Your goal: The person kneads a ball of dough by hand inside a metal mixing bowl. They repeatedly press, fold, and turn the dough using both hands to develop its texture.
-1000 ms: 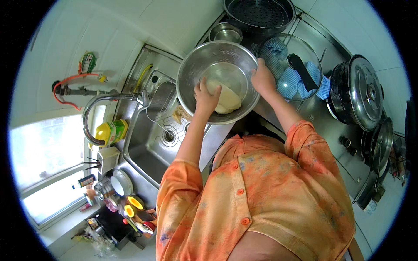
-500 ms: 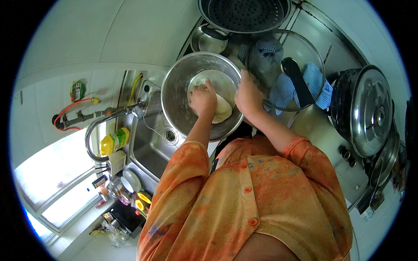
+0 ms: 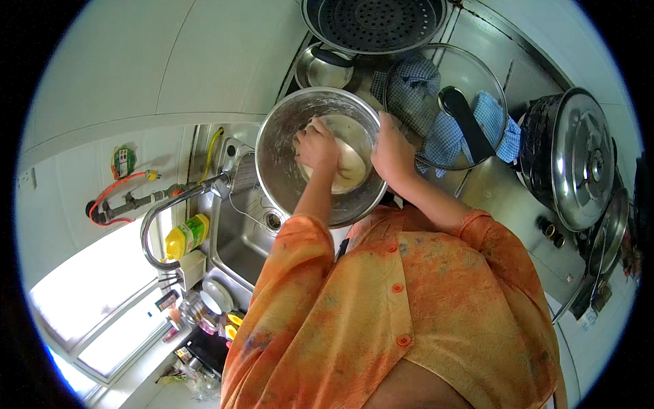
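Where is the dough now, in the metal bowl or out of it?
In: the pale dough lies inside the metal bowl, within its rim, the left hand partly covering it.

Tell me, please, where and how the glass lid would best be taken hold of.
The glass lid is probably best gripped by its long black handle, coming from the near right side: the handle slants across the lid with its broader end pointing that way, and looks easier to wrap than the thin rim.
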`<state>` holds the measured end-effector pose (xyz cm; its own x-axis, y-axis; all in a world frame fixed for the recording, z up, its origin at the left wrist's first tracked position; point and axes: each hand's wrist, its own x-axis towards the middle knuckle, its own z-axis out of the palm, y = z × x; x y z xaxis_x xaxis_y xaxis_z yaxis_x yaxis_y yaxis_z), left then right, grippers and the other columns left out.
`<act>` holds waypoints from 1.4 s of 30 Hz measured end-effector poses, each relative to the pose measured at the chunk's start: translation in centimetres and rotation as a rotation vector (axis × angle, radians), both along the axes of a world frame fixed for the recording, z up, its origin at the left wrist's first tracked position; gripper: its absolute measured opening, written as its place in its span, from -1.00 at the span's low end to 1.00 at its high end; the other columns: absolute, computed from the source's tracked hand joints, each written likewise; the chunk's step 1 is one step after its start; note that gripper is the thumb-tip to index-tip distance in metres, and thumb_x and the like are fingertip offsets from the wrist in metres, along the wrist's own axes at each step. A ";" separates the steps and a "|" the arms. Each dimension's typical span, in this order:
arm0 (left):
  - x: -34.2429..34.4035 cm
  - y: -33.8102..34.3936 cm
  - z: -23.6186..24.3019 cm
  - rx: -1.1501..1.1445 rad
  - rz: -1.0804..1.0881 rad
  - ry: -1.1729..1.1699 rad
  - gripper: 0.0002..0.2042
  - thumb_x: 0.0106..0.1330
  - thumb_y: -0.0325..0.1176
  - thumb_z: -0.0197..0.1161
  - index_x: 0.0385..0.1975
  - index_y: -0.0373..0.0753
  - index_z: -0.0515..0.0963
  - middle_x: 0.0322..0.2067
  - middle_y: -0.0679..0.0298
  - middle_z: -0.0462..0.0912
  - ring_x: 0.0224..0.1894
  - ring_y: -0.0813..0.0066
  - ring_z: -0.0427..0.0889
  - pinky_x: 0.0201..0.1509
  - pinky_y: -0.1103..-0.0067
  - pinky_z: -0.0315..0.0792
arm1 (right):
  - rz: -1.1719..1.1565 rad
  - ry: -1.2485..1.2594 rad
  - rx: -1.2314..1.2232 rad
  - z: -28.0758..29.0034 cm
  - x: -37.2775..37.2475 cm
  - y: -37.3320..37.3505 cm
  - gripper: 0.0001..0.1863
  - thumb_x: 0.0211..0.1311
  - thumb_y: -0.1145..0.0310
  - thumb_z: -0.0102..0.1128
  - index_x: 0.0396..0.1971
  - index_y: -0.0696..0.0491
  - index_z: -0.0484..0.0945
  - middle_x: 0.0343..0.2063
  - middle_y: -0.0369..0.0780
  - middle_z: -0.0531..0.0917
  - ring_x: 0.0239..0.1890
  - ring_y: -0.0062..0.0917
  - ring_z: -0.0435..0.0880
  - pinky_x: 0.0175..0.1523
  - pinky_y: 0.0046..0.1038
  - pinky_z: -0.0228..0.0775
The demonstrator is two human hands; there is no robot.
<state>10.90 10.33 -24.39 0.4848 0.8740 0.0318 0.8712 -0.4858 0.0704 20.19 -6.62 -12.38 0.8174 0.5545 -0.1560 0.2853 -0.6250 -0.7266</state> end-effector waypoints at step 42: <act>-2.0 -2.9 6.3 -0.256 -0.501 -0.115 -0.50 0.38 0.04 -0.01 -0.37 -0.33 0.65 -0.26 -0.03 0.65 -0.16 -0.01 0.58 -0.06 0.23 0.45 | -0.029 -0.086 0.043 -1.5 -2.1 -1.4 -0.54 0.21 0.50 0.03 0.13 0.19 0.30 -0.03 0.03 0.55 -0.05 -0.07 0.58 -0.04 -0.13 0.45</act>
